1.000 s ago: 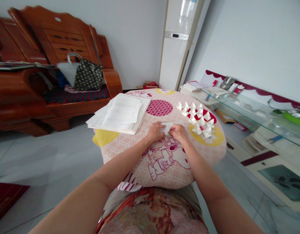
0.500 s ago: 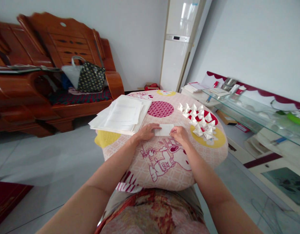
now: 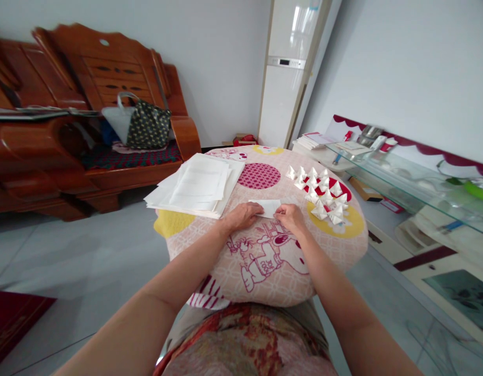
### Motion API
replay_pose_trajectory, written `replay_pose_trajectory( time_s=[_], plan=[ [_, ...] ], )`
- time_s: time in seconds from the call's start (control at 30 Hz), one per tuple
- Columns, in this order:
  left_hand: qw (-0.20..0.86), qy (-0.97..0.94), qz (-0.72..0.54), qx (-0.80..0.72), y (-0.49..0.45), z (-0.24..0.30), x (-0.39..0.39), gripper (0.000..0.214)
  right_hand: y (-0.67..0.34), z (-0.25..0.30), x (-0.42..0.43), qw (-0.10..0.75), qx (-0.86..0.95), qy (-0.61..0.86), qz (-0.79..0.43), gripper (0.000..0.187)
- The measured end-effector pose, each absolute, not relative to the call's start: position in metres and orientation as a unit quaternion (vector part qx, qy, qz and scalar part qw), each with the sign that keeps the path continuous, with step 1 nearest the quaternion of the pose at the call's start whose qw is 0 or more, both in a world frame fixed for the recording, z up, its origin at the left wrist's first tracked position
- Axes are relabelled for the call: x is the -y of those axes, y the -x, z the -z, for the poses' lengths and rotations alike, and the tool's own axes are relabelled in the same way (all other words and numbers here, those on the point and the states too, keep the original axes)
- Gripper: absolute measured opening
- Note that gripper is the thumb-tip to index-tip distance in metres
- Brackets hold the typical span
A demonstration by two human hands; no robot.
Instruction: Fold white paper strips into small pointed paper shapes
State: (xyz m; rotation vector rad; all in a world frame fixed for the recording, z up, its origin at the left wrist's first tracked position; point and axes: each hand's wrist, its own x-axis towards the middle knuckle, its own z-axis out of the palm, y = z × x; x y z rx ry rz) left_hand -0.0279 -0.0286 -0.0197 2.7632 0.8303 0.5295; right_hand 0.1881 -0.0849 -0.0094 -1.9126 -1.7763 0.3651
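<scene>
Head view: a small white paper (image 3: 268,207) lies near the middle of the round table (image 3: 265,282), which is covered with a cartoon cloth. The left hand (image 3: 245,215) rests open on the paper's nine o'clock edge, fingers flat. The right hand (image 3: 290,216) curls its fingers at the paper's four o'clock corner, but I cannot tell whether it pinches or only presses. From the hands, a stack of sheets (image 3: 198,185) sits at ten o'clock and a cluster of folded paper shapes (image 3: 322,196) at two o'clock. A bag (image 3: 141,125) stands on the wooden bench (image 3: 69,156) farther off at ten o'clock.
</scene>
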Motion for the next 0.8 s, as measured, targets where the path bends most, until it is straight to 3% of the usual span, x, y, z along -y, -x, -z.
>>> replay_pose_trajectory(
  time_s=[0.17,0.3,0.5,0.8],
  plan=[
    [0.075,-0.929,-0.178,-0.317,0.025,0.017,0.033,0.020,-0.178,0.007,0.093,0.246,0.715,0.653,-0.047,0.011],
    [0.055,-0.909,-0.196,-0.364,0.016,0.014,0.044,0.022,-0.171,0.008,0.097,0.208,0.775,0.597,-0.002,0.012],
    [0.132,-0.920,-0.226,-0.293,0.016,0.010,0.048,0.018,-0.178,0.007,0.094,0.212,0.774,0.596,-0.031,0.023],
    [0.176,-0.924,-0.198,-0.275,0.023,0.012,0.036,0.020,-0.199,-0.001,0.095,0.276,0.759,0.577,-0.125,0.017]
  ],
)
